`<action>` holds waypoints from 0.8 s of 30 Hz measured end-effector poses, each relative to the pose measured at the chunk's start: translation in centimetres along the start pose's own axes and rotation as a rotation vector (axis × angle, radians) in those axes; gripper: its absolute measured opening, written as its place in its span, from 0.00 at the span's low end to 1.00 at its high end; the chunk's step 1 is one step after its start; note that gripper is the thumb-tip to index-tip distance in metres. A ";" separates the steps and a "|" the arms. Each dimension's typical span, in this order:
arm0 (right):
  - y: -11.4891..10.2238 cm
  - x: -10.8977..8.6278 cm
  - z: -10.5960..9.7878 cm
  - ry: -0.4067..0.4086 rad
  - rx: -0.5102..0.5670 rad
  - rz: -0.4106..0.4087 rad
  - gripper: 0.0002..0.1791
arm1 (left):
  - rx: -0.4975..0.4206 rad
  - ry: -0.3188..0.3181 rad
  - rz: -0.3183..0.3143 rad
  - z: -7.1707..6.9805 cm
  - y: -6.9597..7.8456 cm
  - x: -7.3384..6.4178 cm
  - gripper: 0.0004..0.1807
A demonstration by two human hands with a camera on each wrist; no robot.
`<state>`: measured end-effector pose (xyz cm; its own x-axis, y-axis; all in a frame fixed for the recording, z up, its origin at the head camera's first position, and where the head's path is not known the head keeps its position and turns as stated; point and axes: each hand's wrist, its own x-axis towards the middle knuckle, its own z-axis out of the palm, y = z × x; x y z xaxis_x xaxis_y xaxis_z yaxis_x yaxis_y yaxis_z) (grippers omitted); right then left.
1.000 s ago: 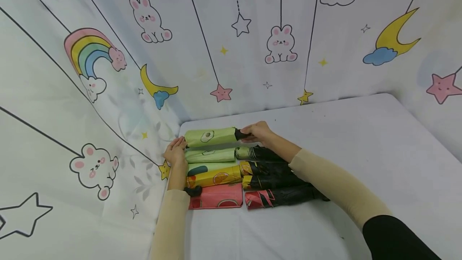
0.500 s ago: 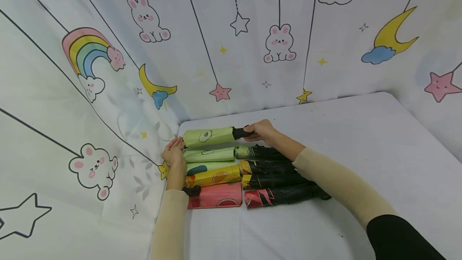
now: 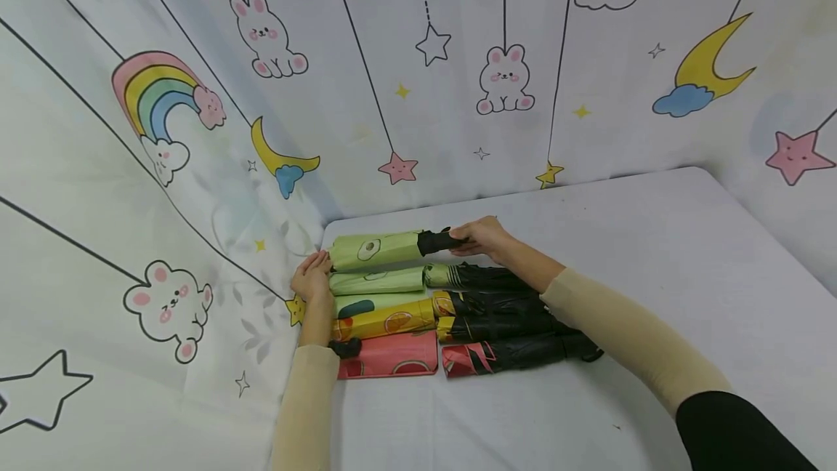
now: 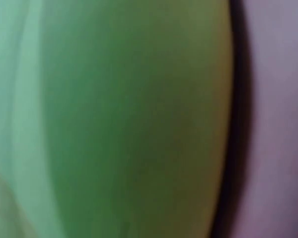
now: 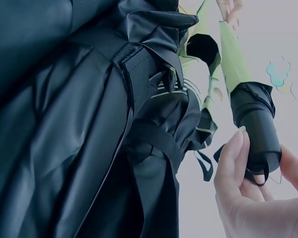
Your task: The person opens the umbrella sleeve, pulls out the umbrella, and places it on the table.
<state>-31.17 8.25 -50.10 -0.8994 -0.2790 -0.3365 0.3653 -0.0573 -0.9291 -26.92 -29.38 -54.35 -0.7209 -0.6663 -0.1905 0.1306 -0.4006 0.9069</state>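
A green avocado-print umbrella sleeve point(image 3: 356, 251) lies at the back of the row with a black umbrella point(image 3: 434, 241) sticking out of its right end. My left hand point(image 3: 310, 280) holds the sleeve's far left end between its fingers. With thumb and fingers my right hand point(image 3: 487, 237) grips the black handle. Up close in the right wrist view, that handle point(image 5: 260, 136) shows a thin cord at its tip, and my fingertips point(image 5: 234, 146) press its side. Blurred green fabric point(image 4: 134, 119) fills most of the left wrist view.
Nearer me lie another green sleeve point(image 3: 379, 282), an orange-print yellow one point(image 3: 386, 320) and a red watermelon one point(image 3: 399, 356). Several folded black umbrellas point(image 3: 516, 349) lie to their right. A white cloth covers the table point(image 3: 621, 253), and a cartoon-print curtain point(image 3: 445, 122) stands behind.
My right hand has moved a little to the right with the handle, and more of the black umbrella shows outside the green sleeve. My left hand stays at the sleeve's left end.
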 end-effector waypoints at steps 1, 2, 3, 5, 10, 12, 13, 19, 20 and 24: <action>0.0 0.0 -0.1 -0.002 0.000 0.000 0.21 | 0.000 0.005 -0.003 0.0 0.0 0.0 0.19; 0.0 -0.1 -0.2 -0.006 0.002 0.000 0.21 | 0.000 0.009 -0.003 -0.1 0.1 0.0 0.19; 0.0 -0.1 -0.3 -0.010 0.005 0.001 0.21 | -0.003 0.013 -0.005 -0.1 0.1 0.0 0.18; 0.0 -0.2 -0.6 -0.019 0.005 -0.003 0.22 | -0.002 0.018 -0.006 -0.1 0.2 0.0 0.18; 0.0 -0.3 -1.6 -0.033 0.007 -0.022 0.24 | -0.002 0.017 -0.021 -0.2 0.6 -0.3 0.20; 0.0 -0.5 -2.0 -0.036 0.005 -0.027 0.25 | -0.009 0.012 -0.033 -0.3 0.8 -0.3 0.20; 0.0 -0.6 -2.2 -0.039 0.002 -0.029 0.25 | -0.017 0.010 -0.037 -0.3 1.0 -0.4 0.21; -0.1 -1.2 -3.4 -0.039 -0.006 -0.027 0.26 | -0.009 0.017 -0.030 -0.6 0.6 0.1 0.25; -0.1 -1.3 -3.6 -0.038 -0.006 -0.027 0.26 | 0.000 0.017 -0.030 -0.7 0.4 0.3 0.25; 0.0 -1.5 -4.4 -0.036 -0.004 -0.026 0.25 | 0.021 0.002 -0.040 -0.8 0.5 0.0 0.27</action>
<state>-30.90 12.88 -50.24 -0.8995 -0.3113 -0.3066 0.3408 -0.0607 -0.9382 -26.32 -30.11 -54.18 -0.7237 -0.6515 -0.2276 0.0871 -0.4134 0.9064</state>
